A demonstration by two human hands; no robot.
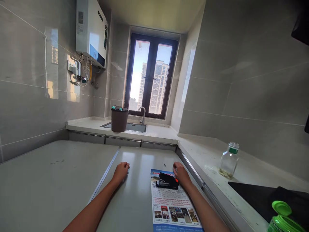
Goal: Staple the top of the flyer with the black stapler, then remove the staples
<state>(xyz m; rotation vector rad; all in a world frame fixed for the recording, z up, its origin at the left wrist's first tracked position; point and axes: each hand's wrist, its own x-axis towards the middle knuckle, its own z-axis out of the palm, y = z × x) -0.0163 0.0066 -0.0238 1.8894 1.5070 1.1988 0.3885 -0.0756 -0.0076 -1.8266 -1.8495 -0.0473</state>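
Note:
My left hand rests on the white table in a loose fist, with nothing visible in it. My right hand lies at the upper right edge of a printed flyer, its fingers curled and nothing seen in them. Just left of those fingers, a black stapler with a red spot at one end lies on the flyer. Whether my right hand touches the stapler I cannot tell. Two tiny dark bits lie on the table above the flyer.
The table has a seam left of my left hand. Behind stand a brown bin and a sink faucet. On the right counter are a glass jar, a clear disc, a black panel and a green open-lidded container.

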